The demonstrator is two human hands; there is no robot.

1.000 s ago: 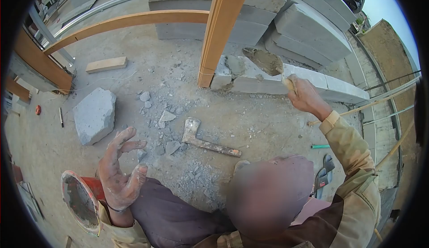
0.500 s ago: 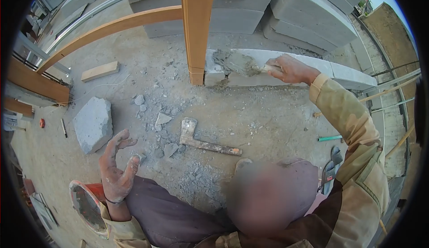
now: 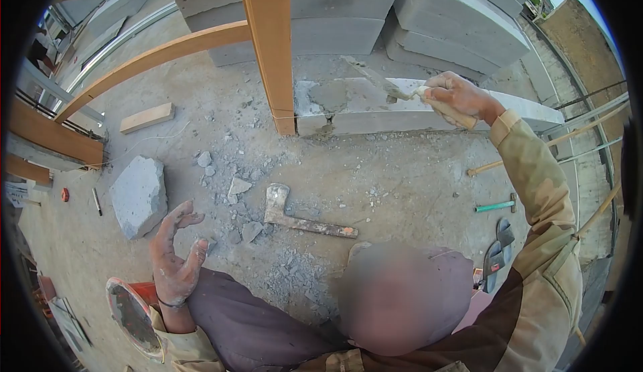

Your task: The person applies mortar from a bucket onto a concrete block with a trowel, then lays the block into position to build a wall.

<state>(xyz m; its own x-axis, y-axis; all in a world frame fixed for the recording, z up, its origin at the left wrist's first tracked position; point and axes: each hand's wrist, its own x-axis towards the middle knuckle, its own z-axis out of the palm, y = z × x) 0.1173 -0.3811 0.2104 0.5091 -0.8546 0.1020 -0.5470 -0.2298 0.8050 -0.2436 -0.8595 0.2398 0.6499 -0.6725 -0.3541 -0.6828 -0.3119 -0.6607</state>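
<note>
My right hand (image 3: 462, 99) is closed round the pale handle of a trowel (image 3: 376, 79), whose blade is tilted up over a low course of grey blocks (image 3: 402, 121). Wet mortar (image 3: 328, 95) lies on top of the blocks near the wooden post (image 3: 269, 50). Fingers apart and holding nothing, my left hand (image 3: 177, 258) hovers over my knee. Beside its wrist stands an orange bucket (image 3: 115, 283) of grey mortar. On the floor in front of me rests a hatchet (image 3: 305, 223).
A broken block (image 3: 138, 196) sits at the left, with rubble (image 3: 295, 275) scattered mid-floor. Stacked blocks (image 3: 462, 27) stand behind the low course. To the right are a green-handled hammer (image 3: 494, 206) and sandals (image 3: 499, 251). A wood offcut (image 3: 147, 118) lies near the door frame.
My right hand has moved right and turned, lifting the trowel blade off the mortar and tipping it up. The mortar patch shows flatter. My left hand has barely moved.
</note>
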